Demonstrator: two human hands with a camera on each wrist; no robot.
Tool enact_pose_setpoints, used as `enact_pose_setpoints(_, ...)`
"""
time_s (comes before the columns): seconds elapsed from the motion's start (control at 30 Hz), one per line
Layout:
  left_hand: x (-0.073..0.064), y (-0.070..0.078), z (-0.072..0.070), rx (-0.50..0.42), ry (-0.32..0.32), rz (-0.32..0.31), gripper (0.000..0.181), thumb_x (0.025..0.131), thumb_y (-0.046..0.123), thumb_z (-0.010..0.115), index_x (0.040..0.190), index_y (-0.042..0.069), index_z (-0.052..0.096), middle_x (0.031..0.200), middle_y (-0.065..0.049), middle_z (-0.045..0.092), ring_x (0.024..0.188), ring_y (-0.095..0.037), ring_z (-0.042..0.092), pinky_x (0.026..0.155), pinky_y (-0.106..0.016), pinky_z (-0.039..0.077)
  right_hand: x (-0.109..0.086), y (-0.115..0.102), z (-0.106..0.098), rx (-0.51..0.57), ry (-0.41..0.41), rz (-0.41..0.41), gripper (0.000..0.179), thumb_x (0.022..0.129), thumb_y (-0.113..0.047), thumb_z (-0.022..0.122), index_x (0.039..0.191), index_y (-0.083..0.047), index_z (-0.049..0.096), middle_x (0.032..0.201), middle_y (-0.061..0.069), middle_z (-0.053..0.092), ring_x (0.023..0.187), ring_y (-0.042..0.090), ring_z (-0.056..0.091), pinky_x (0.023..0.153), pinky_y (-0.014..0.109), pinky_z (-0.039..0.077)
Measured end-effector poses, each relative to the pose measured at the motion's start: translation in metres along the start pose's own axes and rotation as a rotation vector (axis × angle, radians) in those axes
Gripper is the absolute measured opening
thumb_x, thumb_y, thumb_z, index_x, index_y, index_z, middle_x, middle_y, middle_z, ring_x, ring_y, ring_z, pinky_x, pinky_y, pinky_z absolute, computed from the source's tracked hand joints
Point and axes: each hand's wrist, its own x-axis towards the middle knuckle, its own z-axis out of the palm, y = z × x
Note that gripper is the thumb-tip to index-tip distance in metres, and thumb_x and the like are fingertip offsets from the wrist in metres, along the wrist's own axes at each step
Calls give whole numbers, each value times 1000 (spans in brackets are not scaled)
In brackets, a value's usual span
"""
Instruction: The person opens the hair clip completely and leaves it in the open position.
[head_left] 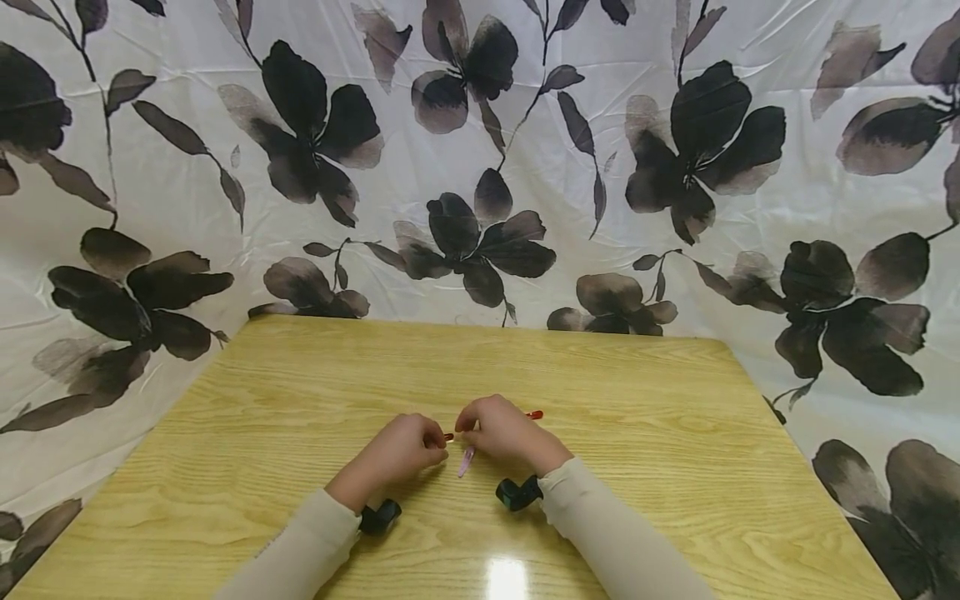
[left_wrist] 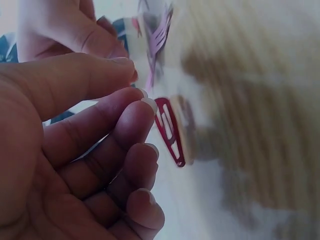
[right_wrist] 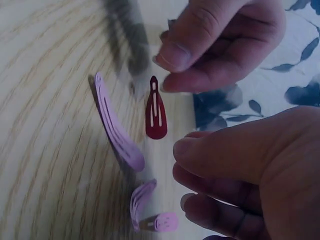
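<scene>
A red snap hair clip (right_wrist: 155, 112) lies on the table between both hands; in the left wrist view the same red clip (left_wrist: 171, 132) shows just past the left fingertips. My left hand (head_left: 408, 446) hovers beside it, fingers loosely bent, thumb apart from them, gripping nothing. On the other side my right hand (head_left: 506, 433) has its thumb and fingers loosely bent near the clip's wide end, with a gap to it. Next to the red clip lies a long pink hair clip (right_wrist: 117, 125). Two smaller pink pieces, one a curved clip (right_wrist: 142, 202), the other a short clip (right_wrist: 166, 222), are below it.
Another red clip (head_left: 535, 415) lies behind the right wrist, partly hidden by it. The wood-grain table (head_left: 300, 367) runs back to a floral cloth (head_left: 465, 167) hanging behind. A black wrist camera (head_left: 517, 493) sits at the right cuff, another camera (head_left: 380, 517) at the left.
</scene>
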Motion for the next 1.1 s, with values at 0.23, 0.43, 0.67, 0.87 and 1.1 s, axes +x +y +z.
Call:
enact_pose_setpoints(0.23,-2,3,8,-4,6,23,7,82,10,72,75,11,69,77,2,62,64,-10,50,58,-24,42,-1,2,-1,-67,-47,-24,13,91,-13,67,100,-13,75,100,-2,73,95,12,65,81,26,52)
enact_pose_setpoints(0.43,-1,5,14,1,5,35,11,80,11,72,70,12,68,71,3,63,59,-9,49,53,-22,40,-3,4,-1,-113,-76,-62,12,90,-13,67,99,-14,75,99,-4,72,92,10,65,81,25,52)
enact_pose_setpoints(0.67,-1,5,19,12,-5,34,17,80,20,76,69,16,65,73,3,67,59,-7,50,54,-23,40,-4,3,-1,-144,-78,-111,11,89,-12,68,97,-14,75,95,-4,72,90,9,65,80,24,51)
enact_pose_setpoints(0.87,0,5,23,12,1,54,19,80,20,76,68,15,63,60,8,54,52,-8,45,49,-23,37,-4,2,0,-187,-82,-116,11,89,-13,68,96,-15,76,93,-5,72,90,10,65,81,25,51)
enact_pose_setpoints(1.1,0,9,24,27,5,50,20,79,19,76,66,15,63,59,8,54,52,-9,45,48,-23,36,-4,2,4,-220,-78,-134,11,88,-11,67,93,-14,76,90,-5,70,86,11,64,77,24,51)
